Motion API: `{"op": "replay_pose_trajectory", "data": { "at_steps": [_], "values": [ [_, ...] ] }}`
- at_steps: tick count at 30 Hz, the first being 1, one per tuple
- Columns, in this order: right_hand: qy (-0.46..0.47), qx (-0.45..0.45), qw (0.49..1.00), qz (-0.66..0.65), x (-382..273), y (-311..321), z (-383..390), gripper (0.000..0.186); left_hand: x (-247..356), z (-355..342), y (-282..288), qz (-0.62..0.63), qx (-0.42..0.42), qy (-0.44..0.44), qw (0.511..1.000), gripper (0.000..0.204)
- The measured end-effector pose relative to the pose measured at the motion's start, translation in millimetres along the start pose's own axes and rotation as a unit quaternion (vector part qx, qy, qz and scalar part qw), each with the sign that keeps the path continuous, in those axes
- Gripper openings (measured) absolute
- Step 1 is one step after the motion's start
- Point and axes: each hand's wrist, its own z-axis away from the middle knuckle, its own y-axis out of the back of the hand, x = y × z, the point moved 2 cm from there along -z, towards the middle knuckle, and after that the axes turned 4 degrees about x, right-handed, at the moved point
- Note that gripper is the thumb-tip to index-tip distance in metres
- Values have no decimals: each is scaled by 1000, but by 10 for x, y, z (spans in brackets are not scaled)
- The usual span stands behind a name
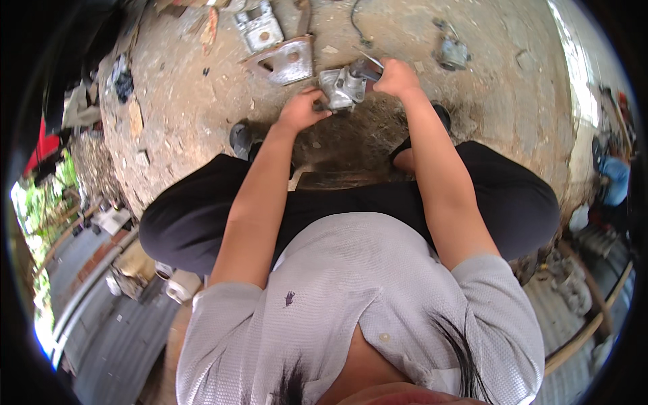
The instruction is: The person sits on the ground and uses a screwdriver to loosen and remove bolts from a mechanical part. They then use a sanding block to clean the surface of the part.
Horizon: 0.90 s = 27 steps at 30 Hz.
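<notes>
A silvery cast-metal part [341, 89] with a raised, uneven shape rests on the dirt ground in front of me, between my feet and the other metal pieces. My left hand [306, 109] is at its left side, fingers curled against the lower left edge. On the other side, my right hand [397, 77] is closed around a dark grey metal tool [366, 70], whose end meets the top right of the casting. A thin bright rod sticks out beside that hand. The fist hides the tool's grip, so its exact kind is unclear.
A flat metal plate with holes [283, 61] lies just beyond the casting, with a square metal housing [260, 28] behind it. Right of my hands sits a round metal part [453, 52]. A cord [356, 23] lies at the far side. Corrugated sheets [121, 354] are at the left.
</notes>
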Motion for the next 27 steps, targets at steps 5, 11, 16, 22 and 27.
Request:
{"op": "replay_pose_trajectory", "data": {
  "at_steps": [5, 11, 16, 22, 27],
  "values": [
    [127, -13, 980, 150, -176, -213, -1, 37, -31, 218, -47, 41, 21, 112, 993, 82],
    [104, -37, 987, 117, 88, -302, 107, 39, 271, 175, -393, -17, 169, 42, 985, 78],
    [93, 1, 991, 97, 50, -288, 244, 41, 336, -163, -451, 9, 208, -77, 975, 63],
    [-62, -34, 997, 41, 128, 92, 355, 61, 289, -280, -557, 45, 168, -91, 981, 60],
    [65, 40, 993, 93, -308, 788, 747, 32, 195, -264, -632, 84, 192, -100, 973, 56]
  ]
}}
